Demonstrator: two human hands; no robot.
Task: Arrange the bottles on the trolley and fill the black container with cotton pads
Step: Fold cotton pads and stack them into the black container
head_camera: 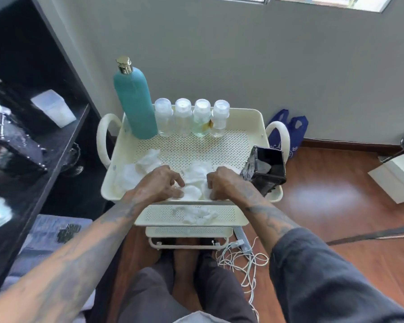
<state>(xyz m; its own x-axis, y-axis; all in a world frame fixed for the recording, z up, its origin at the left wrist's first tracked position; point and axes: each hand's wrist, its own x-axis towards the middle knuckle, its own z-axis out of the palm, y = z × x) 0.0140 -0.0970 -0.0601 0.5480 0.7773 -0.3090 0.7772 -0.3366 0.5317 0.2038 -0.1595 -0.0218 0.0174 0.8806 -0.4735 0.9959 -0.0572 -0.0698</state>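
A cream trolley (254, 117) has a perforated top tray. Along its far edge stand a tall teal bottle (135, 101) with a gold cap and a row of several small clear bottles (191, 117). White cotton pads (196, 180) lie loose on the near half of the tray, with another heap (138, 167) at the left. The black container (265, 169) sits at the tray's right edge, tilted, its mouth open with a pad or two inside. My left hand (160, 185) and my right hand (224, 183) both have curled fingers gathering the middle pads.
More pads (200, 215) lie on the trolley's lower shelf. A black shelf unit (33, 127) with boxes stands at the left. White cables (240, 257) are tangled on the wooden floor. A blue bag (287, 129) leans on the wall, and a white box (397, 176) sits at the right.
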